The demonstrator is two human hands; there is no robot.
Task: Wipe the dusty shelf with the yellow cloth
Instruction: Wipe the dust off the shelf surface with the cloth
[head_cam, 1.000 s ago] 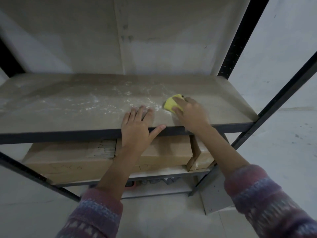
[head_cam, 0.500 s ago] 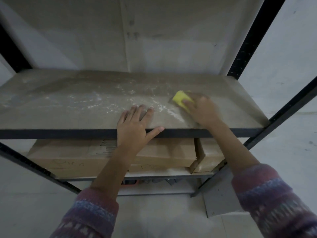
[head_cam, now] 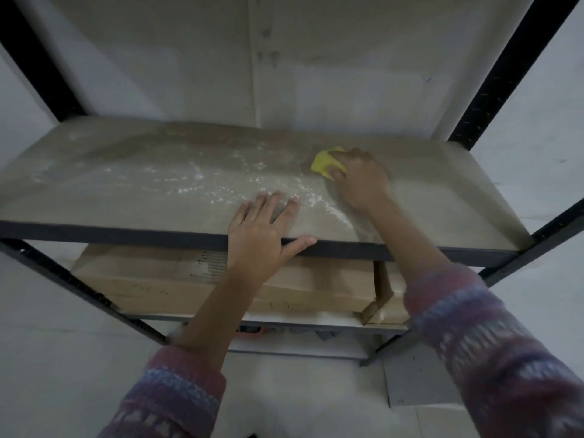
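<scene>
The shelf board (head_cam: pixel 126 191) is pale and covered with white dust streaks across its middle. A small yellow cloth (head_cam: pixel 324 162) lies on the board toward the back right. My right hand (head_cam: pixel 360 181) grips the cloth and presses it onto the board; the fingers cover its right part. My left hand (head_cam: pixel 262 232) rests flat on the board's front edge, fingers spread on top and thumb along the dark metal rim (head_cam: pixel 110 232).
Black metal uprights (head_cam: pixel 505 71) frame the shelf at the back and front corners. Long cardboard boxes (head_cam: pixel 164 279) lie on the lower shelf. A grey wall panel (head_cam: pixel 221 58) closes the back. A grey plate (head_cam: pixel 420 380) leans on the pale floor at lower right.
My right hand has slid the yellow cloth away from the front edge toward the back right of the board. My left hand has stayed on the front rim.
</scene>
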